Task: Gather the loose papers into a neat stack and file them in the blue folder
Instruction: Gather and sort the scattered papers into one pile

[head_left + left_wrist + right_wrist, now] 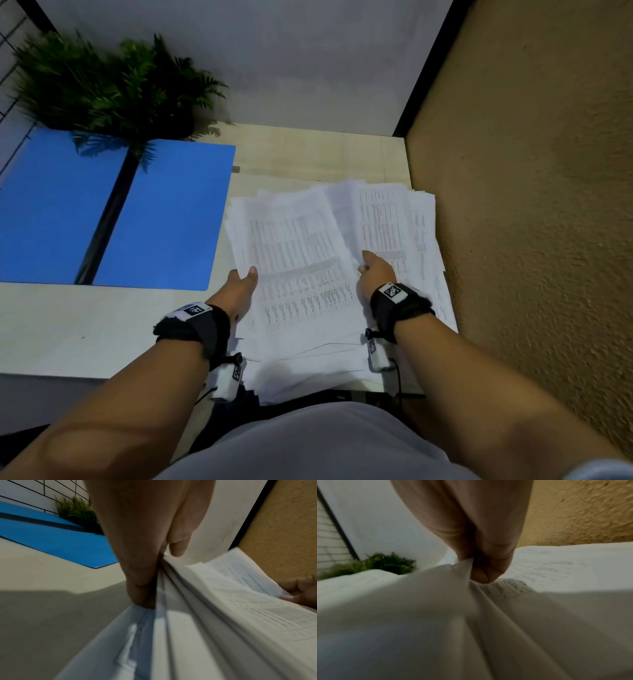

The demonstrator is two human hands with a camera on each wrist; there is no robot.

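Note:
Loose printed papers (308, 246) lie spread in an untidy pile on the right half of the desk, some overhanging its front edge. The blue folder (164, 219) lies open and flat to their left, with a black spine down its middle. My left hand (245, 277) grips the pile's left edge, thumb on top and fingers along the side of the sheets (223, 615). My right hand (371, 270) pinches a raised fold of paper (419, 601) near the pile's middle-right. In the right wrist view my right hand (477, 569) holds that fold between thumb and fingers.
A potted fern (113, 85) stands behind the folder, its fronds hanging over it. A tan textured wall (531, 205) runs close along the desk's right edge. A white wall (274, 61) closes the back. Bare pale desk surface (85, 325) lies in front of the folder.

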